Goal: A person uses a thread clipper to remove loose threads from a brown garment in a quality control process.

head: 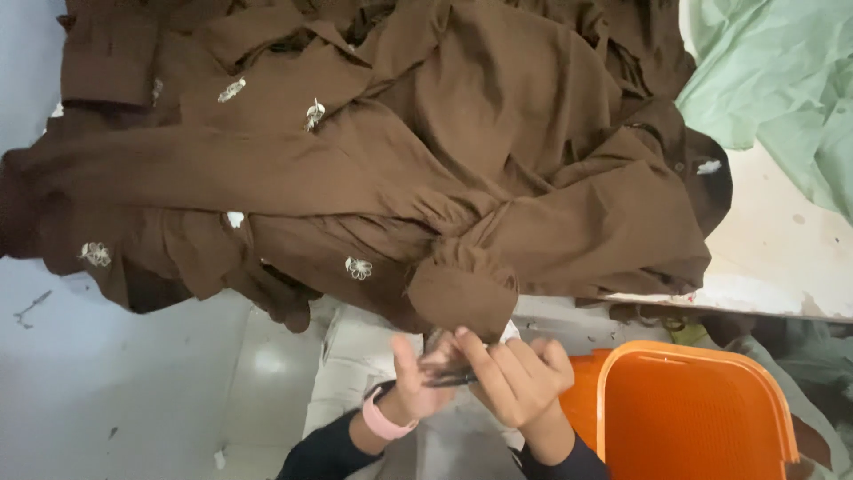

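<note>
Both hands sit lowest in the frame, close under the camera, with dark sleeves cut off by the bottom edge. Left hand [413,382], a pink wristband [384,420] on its wrist, is closed with the thumb raised, pinching one end of a small dark tool [449,378]; right hand [515,378] is curled shut over the other end of it. What kind of tool it is cannot be made out, as fingers hide most of it. It lies just below the hanging cuff [462,298] of a brown garment; whether it touches the cloth cannot be told. Leftward, pale grey floor [115,382] lies open between the frame edge and the hands. Above, a heap of brown garments [373,151] with small white embroidered flowers [358,268] covers the table [773,258], spilling over its near edge; folds hide how many pieces there are. Just right of the right hand stands an orange plastic basket [693,418], its lower part cut off by the frame. Pale green cloth [782,80] fills the upper right corner, running out of view.
</note>
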